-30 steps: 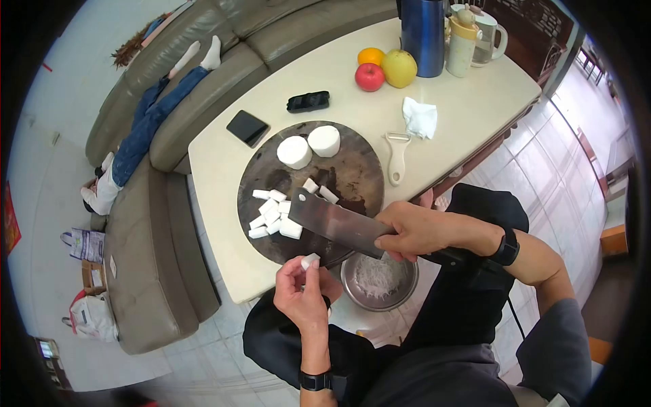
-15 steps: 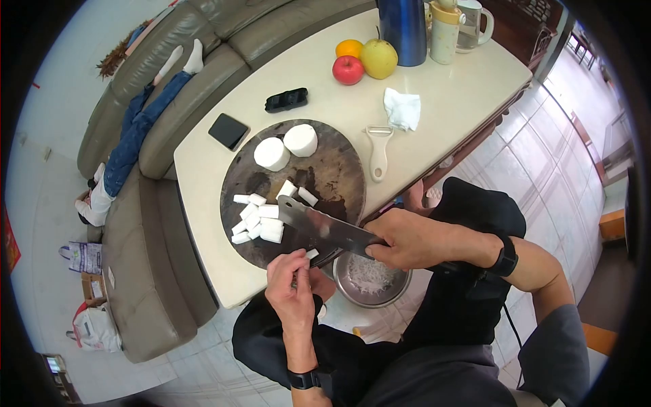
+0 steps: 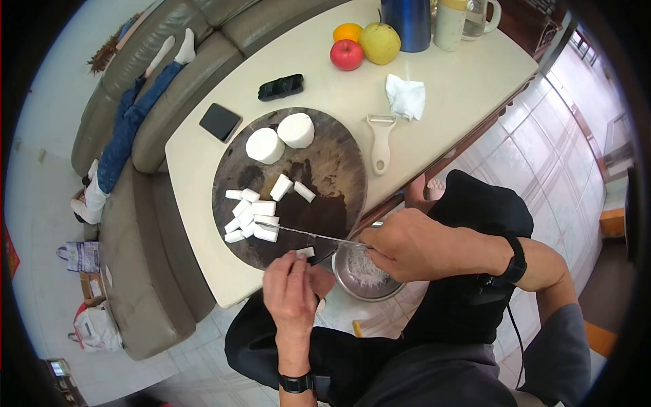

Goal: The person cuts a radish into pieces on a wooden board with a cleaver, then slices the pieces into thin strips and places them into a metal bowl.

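Observation:
My right hand (image 3: 415,245) is wrapped round the handle of a kitchen knife (image 3: 308,234) with a broad blade, now seen nearly edge-on above the round dark cutting board (image 3: 325,152). At the board's near edge, my left hand (image 3: 290,293) has its fingers closed on a small white radish-like piece (image 3: 306,252); the fingertips are partly hidden. Several cut white chunks (image 3: 263,207) lie in a loose cluster beyond the blade. Two thick white rounds (image 3: 296,130) rest at the far side of the board.
A metal bowl (image 3: 346,283) with white shreds sits below the table edge. On the table are a peeler (image 3: 381,146), a white cloth (image 3: 405,97), a phone (image 3: 220,122), a black object (image 3: 281,87), fruit (image 3: 380,43) and a blue flask (image 3: 407,26). Another person's legs (image 3: 129,129) rest on the sofa.
The knife has turned from showing its flat side to nearly edge-on, and its tip has dropped toward the chunks. My left hand stays by the small white piece. The whole view has shifted slightly.

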`<action>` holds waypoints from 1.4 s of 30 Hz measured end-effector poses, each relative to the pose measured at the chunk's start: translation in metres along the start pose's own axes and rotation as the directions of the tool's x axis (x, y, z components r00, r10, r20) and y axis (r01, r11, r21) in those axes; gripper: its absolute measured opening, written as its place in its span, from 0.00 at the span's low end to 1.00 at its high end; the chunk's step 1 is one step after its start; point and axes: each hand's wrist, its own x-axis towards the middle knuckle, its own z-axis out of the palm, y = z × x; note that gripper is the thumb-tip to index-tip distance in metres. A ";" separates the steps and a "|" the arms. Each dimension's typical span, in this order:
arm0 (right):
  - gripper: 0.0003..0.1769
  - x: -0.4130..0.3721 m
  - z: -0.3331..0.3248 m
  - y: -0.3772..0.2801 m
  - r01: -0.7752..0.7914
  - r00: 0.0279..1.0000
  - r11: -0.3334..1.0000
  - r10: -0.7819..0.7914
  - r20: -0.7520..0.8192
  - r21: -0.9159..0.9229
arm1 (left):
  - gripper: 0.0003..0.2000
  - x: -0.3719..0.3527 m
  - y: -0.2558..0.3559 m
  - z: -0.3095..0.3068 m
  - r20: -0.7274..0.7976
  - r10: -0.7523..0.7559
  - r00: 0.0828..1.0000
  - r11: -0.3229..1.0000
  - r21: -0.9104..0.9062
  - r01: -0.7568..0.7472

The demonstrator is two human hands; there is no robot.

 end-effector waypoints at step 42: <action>0.15 0.024 -0.028 -0.008 0.250 0.921 0.956 -0.186 0.342 -0.151 | 0.12 -0.068 -0.031 0.005 0.223 -0.022 0.975 0.996 0.094 0.001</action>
